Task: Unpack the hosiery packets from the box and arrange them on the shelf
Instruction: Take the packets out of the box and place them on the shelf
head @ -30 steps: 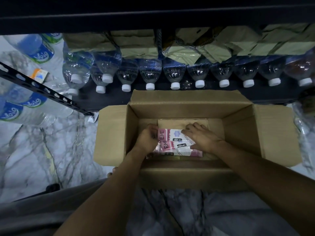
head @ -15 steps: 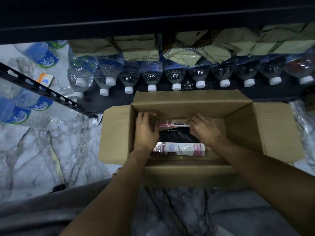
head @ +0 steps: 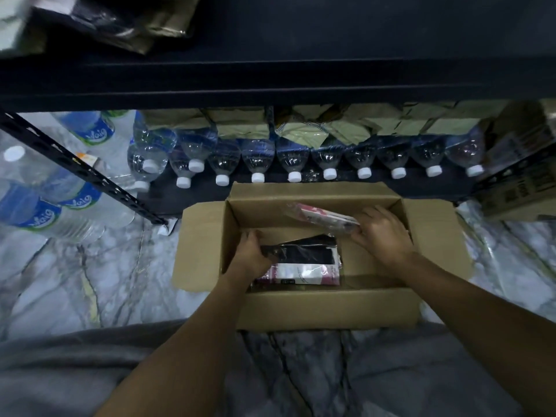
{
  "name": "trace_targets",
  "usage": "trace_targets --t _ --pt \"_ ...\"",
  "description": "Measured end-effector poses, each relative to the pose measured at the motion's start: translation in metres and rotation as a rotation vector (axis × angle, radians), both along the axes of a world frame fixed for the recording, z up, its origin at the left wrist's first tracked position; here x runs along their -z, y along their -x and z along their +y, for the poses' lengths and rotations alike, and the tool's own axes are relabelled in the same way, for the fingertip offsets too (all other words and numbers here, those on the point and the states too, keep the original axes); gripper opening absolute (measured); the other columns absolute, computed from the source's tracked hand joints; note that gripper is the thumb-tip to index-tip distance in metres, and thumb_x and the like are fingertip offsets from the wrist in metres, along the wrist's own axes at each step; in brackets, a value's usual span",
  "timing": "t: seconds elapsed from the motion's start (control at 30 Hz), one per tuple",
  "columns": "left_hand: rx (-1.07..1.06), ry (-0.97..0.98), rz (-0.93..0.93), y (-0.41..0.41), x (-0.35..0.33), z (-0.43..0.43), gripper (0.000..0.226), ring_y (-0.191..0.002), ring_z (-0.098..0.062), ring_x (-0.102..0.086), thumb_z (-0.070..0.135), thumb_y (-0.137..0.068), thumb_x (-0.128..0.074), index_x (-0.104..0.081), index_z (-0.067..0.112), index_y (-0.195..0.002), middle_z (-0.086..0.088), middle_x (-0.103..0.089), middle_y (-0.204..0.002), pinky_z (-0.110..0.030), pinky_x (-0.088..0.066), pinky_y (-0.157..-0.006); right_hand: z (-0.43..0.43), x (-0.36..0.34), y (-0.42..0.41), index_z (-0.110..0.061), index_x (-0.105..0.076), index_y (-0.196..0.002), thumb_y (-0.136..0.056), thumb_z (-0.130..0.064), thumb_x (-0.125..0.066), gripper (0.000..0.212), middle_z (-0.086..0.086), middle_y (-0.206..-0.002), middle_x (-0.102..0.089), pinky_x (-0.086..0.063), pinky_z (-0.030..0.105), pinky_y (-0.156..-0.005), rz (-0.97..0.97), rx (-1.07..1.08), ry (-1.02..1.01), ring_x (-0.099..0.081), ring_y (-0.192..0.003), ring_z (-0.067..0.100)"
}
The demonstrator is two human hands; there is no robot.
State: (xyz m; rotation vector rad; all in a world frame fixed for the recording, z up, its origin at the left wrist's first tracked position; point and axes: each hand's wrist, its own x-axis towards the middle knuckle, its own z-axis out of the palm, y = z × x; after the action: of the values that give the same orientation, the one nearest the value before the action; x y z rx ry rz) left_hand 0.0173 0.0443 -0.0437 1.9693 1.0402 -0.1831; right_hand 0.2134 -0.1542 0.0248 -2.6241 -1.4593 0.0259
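Reaching into an open cardboard box [head: 325,308] on the marble floor [head: 75,281], both bare hands are inside it. Left hand [head: 252,254] is at the near-left of the box, its fingers [head: 251,236] curled round the left end of a dark packet [head: 304,251] – gripping it. The packet lies slightly tilted across the middle of the box. Right hand [head: 382,233] is at the far-right, fingers closed on the right end of a pink-and-white packet [head: 319,216]. This packet is lifted and slanted, close to the far wall of the box, with its left end pointing towards the far-left corner.

A third packet, pink and white [head: 301,273], lies flat on the box bottom against the near wall, partly under the dark packet. All four box flaps are folded outward.

Just past the box stands a dark metal shelf [head: 270,79], whose lowest level holds a row of small water bottles [head: 258,164] lying on their sides, white caps towards the camera. Olive-green pouches [head: 307,133] are stacked behind the bottles. More pouches sit on the upper level at top left, blurred. Large labelled bottles [head: 39,212] lie on the floor to the left, beyond the slanted shelf post [head: 90,173]. A second printed carton [head: 517,191] sits at the right edge – print too small to read. Grey cloth [head: 60,371] covers the bottom left of the view.
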Motion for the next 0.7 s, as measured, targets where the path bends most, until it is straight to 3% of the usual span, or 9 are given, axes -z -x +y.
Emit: trace_targets --t 0.33,0.53,0.7 --pt "0.287 -0.110 0.229 -0.013 0.022 -0.003 0.068 -0.130 -0.033 -0.041 0.029 -0.079 -0.076 -0.043 0.013 -0.136 -0.013 -0.041 -0.143 -0.042 -0.039 -0.107 -0.028 -0.013 0.003 0.000 -0.065 -0.075 -0.071 0.000 -0.075 0.011 0.016 -0.073 -0.060 -0.050 0.041 -0.065 -0.029 0.018 -0.148 -0.057 -0.073 0.035" --pt "0.401 -0.213 0.288 -0.036 0.046 0.007 0.075 -0.132 -0.037 -0.040 0.042 -0.079 -0.071 -0.038 0.017 -0.142 -0.013 -0.039 -0.145 -0.048 -0.033 -0.106 -0.029 0.008 -0.001 0.001 -0.069 -0.086 -0.078 -0.004 -0.069 0.009 0.017 -0.081 -0.065 -0.053 0.044 -0.066 0.003 -0.002 -0.120 -0.059 -0.078 0.036" --pt "0.611 -0.304 0.350 -0.040 0.067 0.011 0.086 -0.139 -0.029 -0.032 0.046 -0.076 -0.074 -0.033 0.020 -0.147 -0.005 -0.033 -0.153 -0.047 -0.026 -0.111 -0.023 0.023 -0.006 0.002 -0.070 -0.089 -0.076 -0.003 -0.072 0.014 0.017 -0.082 -0.066 -0.054 0.041 -0.068 -0.002 -0.021 -0.122 -0.060 -0.076 0.036"
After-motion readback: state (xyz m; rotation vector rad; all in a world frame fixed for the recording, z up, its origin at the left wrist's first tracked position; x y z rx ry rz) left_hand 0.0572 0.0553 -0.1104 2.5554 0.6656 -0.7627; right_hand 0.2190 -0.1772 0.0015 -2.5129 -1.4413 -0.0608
